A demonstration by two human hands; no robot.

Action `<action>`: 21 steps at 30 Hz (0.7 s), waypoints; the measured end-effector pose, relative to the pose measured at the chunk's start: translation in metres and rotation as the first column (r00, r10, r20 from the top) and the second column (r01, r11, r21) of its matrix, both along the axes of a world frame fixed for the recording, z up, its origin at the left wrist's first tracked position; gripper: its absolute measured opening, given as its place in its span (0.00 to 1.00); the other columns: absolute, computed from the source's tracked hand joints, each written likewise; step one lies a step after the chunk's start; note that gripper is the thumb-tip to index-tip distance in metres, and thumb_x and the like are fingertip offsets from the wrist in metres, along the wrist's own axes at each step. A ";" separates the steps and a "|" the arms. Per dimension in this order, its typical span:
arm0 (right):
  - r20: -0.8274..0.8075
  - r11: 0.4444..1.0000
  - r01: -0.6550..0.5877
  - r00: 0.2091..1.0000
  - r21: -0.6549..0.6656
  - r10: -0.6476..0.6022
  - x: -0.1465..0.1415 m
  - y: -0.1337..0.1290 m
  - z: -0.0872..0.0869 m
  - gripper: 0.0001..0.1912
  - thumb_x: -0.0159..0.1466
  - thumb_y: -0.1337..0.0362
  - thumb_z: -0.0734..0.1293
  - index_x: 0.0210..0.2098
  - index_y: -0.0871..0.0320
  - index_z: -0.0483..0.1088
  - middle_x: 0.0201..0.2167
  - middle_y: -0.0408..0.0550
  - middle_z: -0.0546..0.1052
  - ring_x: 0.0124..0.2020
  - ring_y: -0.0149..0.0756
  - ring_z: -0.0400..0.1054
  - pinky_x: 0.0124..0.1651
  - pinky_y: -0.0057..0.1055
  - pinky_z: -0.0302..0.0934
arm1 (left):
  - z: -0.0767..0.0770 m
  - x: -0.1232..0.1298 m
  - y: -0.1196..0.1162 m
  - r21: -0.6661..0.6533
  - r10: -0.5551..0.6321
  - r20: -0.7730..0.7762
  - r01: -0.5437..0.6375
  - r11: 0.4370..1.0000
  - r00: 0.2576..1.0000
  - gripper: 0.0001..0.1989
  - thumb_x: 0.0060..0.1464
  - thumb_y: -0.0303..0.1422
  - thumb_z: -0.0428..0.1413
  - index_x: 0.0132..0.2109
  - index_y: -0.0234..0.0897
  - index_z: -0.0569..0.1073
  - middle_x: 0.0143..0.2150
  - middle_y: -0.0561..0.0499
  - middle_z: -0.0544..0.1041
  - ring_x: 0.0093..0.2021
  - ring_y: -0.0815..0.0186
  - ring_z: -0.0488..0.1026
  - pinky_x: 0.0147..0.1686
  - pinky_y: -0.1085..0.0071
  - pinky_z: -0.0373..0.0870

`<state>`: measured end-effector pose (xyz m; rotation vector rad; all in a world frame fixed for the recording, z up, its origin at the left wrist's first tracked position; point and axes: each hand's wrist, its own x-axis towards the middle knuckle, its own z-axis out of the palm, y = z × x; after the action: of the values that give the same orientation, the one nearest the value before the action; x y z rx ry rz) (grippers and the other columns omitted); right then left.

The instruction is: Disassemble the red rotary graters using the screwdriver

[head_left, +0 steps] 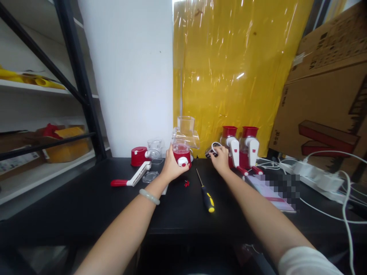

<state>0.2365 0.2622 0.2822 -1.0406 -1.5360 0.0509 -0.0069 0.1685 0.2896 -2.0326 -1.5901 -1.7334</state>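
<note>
My left hand (173, 165) is wrapped around the red base of a rotary grater (185, 133), whose clear plastic housing stands upright on top. To its right, my right hand (220, 158) grips a shiny metal grater drum (211, 149) with a white curved edge, partly hidden by the fingers. Between my forearms lies a screwdriver (207, 198) with a black and yellow handle, its shaft pointing away from me. A few tiny red parts (186, 183) rest on the table just in front of the grater.
Left on the black table (86, 206) are a red base (139, 156), clear plastic pieces (150, 176) and a red-and-white crank handle (132, 179). Two rotary graters (249, 147) stand at the back right, near a tablet (269, 193), a power strip (312, 177) and a cardboard box (321, 99).
</note>
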 end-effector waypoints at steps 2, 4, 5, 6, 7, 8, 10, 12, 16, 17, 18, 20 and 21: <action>0.028 0.999 0.039 0.999 0.009 -0.039 -0.001 0.001 -0.004 0.10 0.57 0.64 0.72 0.39 0.56 0.79 0.54 0.61 0.69 0.58 0.55 0.60 0.64 0.51 0.55 | 0.000 0.000 0.001 0.015 -0.006 -0.010 0.006 1.000 1.000 0.63 0.37 0.38 0.71 0.74 0.35 0.47 0.68 0.31 0.60 0.72 0.39 0.58 0.69 0.46 0.58; 0.028 0.997 0.072 0.997 -0.004 -0.072 -0.003 0.001 -0.006 0.11 0.57 0.64 0.73 0.40 0.56 0.80 0.61 0.61 0.63 0.64 0.57 0.55 0.66 0.51 0.52 | -0.001 0.000 0.001 0.021 -0.007 -0.012 0.007 1.000 1.000 0.64 0.36 0.38 0.72 0.74 0.35 0.46 0.68 0.31 0.60 0.72 0.39 0.58 0.69 0.46 0.58; 0.024 0.996 0.083 0.996 -0.020 -0.082 -0.004 0.001 -0.007 0.11 0.57 0.64 0.74 0.40 0.56 0.80 0.63 0.61 0.62 0.65 0.57 0.54 0.67 0.51 0.51 | -0.001 0.000 0.001 0.024 -0.008 -0.011 0.008 1.000 1.000 0.64 0.35 0.38 0.72 0.74 0.35 0.46 0.68 0.31 0.60 0.72 0.39 0.58 0.69 0.46 0.58; 0.018 0.996 0.084 0.996 -0.041 -0.083 -0.005 0.002 -0.007 0.12 0.57 0.64 0.74 0.41 0.55 0.81 0.64 0.60 0.61 0.67 0.58 0.53 0.67 0.52 0.50 | -0.001 0.000 0.001 0.026 -0.010 -0.011 0.010 1.000 1.000 0.64 0.35 0.38 0.72 0.74 0.35 0.46 0.68 0.31 0.60 0.71 0.39 0.58 0.69 0.46 0.58; 0.014 0.995 0.068 0.998 -0.066 -0.068 -0.007 0.002 -0.007 0.13 0.57 0.64 0.73 0.42 0.55 0.81 0.63 0.60 0.63 0.67 0.57 0.54 0.67 0.51 0.50 | -0.001 0.000 0.000 0.026 -0.013 -0.012 0.013 1.000 1.000 0.64 0.35 0.38 0.72 0.74 0.35 0.46 0.68 0.31 0.60 0.71 0.39 0.58 0.69 0.46 0.58; 0.016 0.995 0.032 0.999 -0.095 -0.031 -0.007 0.003 -0.006 0.14 0.57 0.64 0.73 0.43 0.54 0.81 0.61 0.59 0.67 0.65 0.55 0.57 0.67 0.51 0.50 | -0.001 0.001 0.000 0.023 -0.015 -0.013 0.016 1.000 1.000 0.64 0.36 0.38 0.72 0.74 0.35 0.46 0.68 0.31 0.60 0.71 0.40 0.58 0.69 0.46 0.58; 0.023 0.987 -0.065 0.997 -0.149 0.069 -0.008 0.004 -0.007 0.17 0.57 0.65 0.72 0.46 0.53 0.80 0.53 0.56 0.73 0.60 0.51 0.64 0.66 0.49 0.53 | -0.001 0.001 -0.001 0.011 -0.020 -0.017 0.020 1.000 1.000 0.63 0.37 0.38 0.71 0.74 0.34 0.47 0.67 0.31 0.61 0.71 0.40 0.59 0.69 0.46 0.59; 0.019 0.978 -0.120 0.992 -0.168 0.125 -0.008 0.006 -0.008 0.18 0.56 0.65 0.72 0.47 0.52 0.80 0.49 0.53 0.75 0.56 0.49 0.67 0.65 0.48 0.56 | -0.002 0.001 -0.001 0.003 -0.031 -0.022 0.031 1.000 0.999 0.62 0.37 0.38 0.71 0.74 0.35 0.47 0.67 0.32 0.61 0.71 0.40 0.59 0.69 0.46 0.58; -0.085 0.989 -0.108 0.991 -0.100 0.100 -0.006 0.011 -0.013 0.30 0.54 0.63 0.73 0.57 0.55 0.72 0.56 0.58 0.73 0.59 0.50 0.66 0.64 0.48 0.58 | -0.003 0.002 -0.001 0.005 -0.062 -0.026 0.062 0.998 0.998 0.62 0.36 0.37 0.72 0.74 0.39 0.48 0.67 0.34 0.61 0.71 0.41 0.59 0.69 0.47 0.58; -0.128 0.990 -0.111 0.987 -0.087 0.099 -0.006 0.012 -0.014 0.34 0.54 0.62 0.73 0.60 0.57 0.68 0.58 0.60 0.71 0.60 0.50 0.66 0.64 0.48 0.59 | -0.003 0.002 -0.001 0.002 -0.064 -0.023 0.064 0.998 0.998 0.63 0.36 0.36 0.72 0.74 0.39 0.48 0.67 0.35 0.61 0.71 0.40 0.59 0.69 0.47 0.59; -0.170 0.990 -0.119 0.980 -0.081 0.103 -0.007 0.013 -0.016 0.38 0.54 0.61 0.73 0.63 0.59 0.64 0.59 0.62 0.70 0.60 0.50 0.66 0.64 0.48 0.59 | -0.003 0.003 -0.001 -0.003 -0.065 -0.021 0.064 0.998 0.998 0.63 0.36 0.36 0.72 0.74 0.39 0.48 0.67 0.35 0.61 0.71 0.40 0.59 0.69 0.47 0.59; -0.229 0.984 -0.158 0.964 -0.084 0.136 -0.009 0.015 -0.020 0.44 0.54 0.58 0.73 0.66 0.63 0.57 0.59 0.65 0.69 0.59 0.50 0.67 0.63 0.48 0.61 | -0.003 0.003 -0.002 -0.009 -0.065 -0.018 0.064 0.998 0.998 0.63 0.36 0.36 0.72 0.74 0.38 0.48 0.66 0.35 0.62 0.70 0.40 0.60 0.68 0.46 0.60; -0.240 0.978 -0.189 0.957 -0.083 0.165 -0.011 0.016 -0.022 0.46 0.54 0.57 0.73 0.67 0.64 0.55 0.59 0.66 0.70 0.59 0.49 0.68 0.63 0.49 0.61 | -0.003 0.004 -0.002 -0.010 -0.066 -0.020 0.065 0.998 0.998 0.62 0.36 0.36 0.72 0.74 0.38 0.48 0.66 0.35 0.63 0.70 0.40 0.61 0.68 0.46 0.60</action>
<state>0.2259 0.2780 0.2600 -0.9404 -1.4197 0.3701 -0.0032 0.1662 0.2863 -2.1225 -1.5457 -1.7242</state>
